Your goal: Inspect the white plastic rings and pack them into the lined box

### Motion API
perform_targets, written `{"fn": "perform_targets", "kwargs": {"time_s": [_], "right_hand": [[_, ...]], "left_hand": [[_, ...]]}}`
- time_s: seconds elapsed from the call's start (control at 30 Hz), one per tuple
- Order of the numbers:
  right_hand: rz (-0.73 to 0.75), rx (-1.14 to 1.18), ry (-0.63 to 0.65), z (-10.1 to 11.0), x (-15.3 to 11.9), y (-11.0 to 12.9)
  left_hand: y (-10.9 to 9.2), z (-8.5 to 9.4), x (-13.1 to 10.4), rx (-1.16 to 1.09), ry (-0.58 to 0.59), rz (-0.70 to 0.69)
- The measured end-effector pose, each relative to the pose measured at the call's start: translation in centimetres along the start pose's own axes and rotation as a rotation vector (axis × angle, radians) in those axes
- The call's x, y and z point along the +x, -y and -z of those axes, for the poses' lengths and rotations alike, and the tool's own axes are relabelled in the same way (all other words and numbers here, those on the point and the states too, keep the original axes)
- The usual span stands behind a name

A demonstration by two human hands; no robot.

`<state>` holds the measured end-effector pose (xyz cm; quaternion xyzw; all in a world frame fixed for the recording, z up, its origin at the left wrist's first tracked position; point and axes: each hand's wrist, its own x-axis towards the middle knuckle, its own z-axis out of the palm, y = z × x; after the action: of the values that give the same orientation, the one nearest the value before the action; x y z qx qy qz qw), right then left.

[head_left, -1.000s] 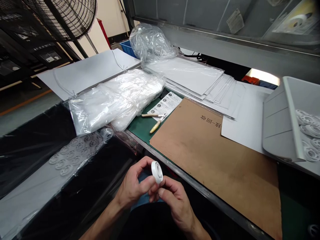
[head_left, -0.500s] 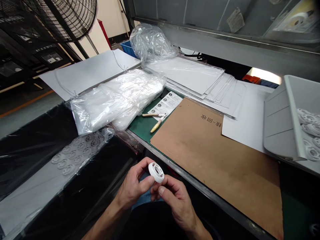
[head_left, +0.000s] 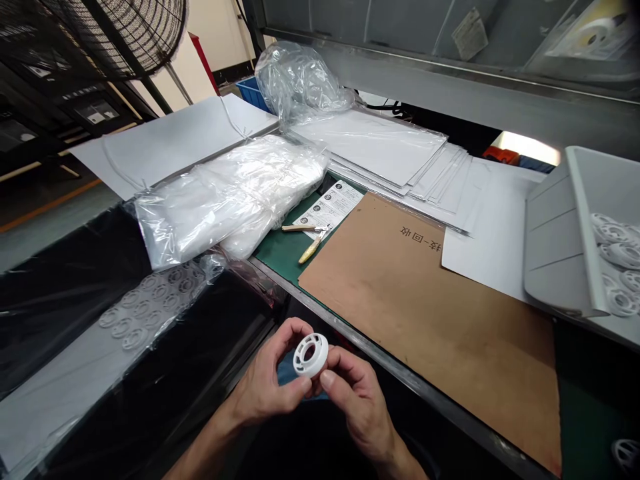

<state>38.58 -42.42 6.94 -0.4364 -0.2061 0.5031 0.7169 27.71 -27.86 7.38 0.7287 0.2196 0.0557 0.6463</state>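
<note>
A white slotted plastic ring (head_left: 311, 355) is held up over my lap, its face with the centre hole tilted toward me. My left hand (head_left: 273, 373) grips it from the left, thumb at the lower edge and index finger behind the top. On the right side, my right hand (head_left: 355, 390) pinches the ring's lower right edge between thumb and fingers. Both hands are just in front of the bench's metal edge (head_left: 380, 370). More rings of the same kind (head_left: 143, 308) lie in rows under clear plastic at the left.
Brown cardboard (head_left: 440, 320) covers much of the bench. Yellow-handled nippers (head_left: 311, 248) lie on a printed sheet (head_left: 330, 207). A grey bin (head_left: 555, 233) of white rings stands at right. Folded plastic bags (head_left: 235, 193) and stacked white sheets (head_left: 370, 147) sit farther back; a fan (head_left: 125, 33) stands upper left.
The ring has been turned in my fingers, so its slotted face now shows more fully, and it sits slightly lower. Both hands have kept hold of it.
</note>
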Motion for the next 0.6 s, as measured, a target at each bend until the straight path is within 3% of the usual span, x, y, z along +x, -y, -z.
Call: {"fn": "perform_targets", "kwargs": {"time_s": [0.13, 0.37, 0.6], "right_hand": [[0.004, -0.073, -0.065, 0.1, -0.2, -0.4], [0.001, -0.161, -0.133, 0.5, -0.4, -0.8], [0.031, -0.224, -0.027, 0.3, -0.6, -0.9]], "left_hand": [[0.2, 0.2, -0.2, 0.16, -0.125, -0.182], [0.7, 0.9, -0.3, 0.359, -0.227, -0.507], [-0.2, 1.1, -1.1, 0.521, -0.271, -0.601]]}}
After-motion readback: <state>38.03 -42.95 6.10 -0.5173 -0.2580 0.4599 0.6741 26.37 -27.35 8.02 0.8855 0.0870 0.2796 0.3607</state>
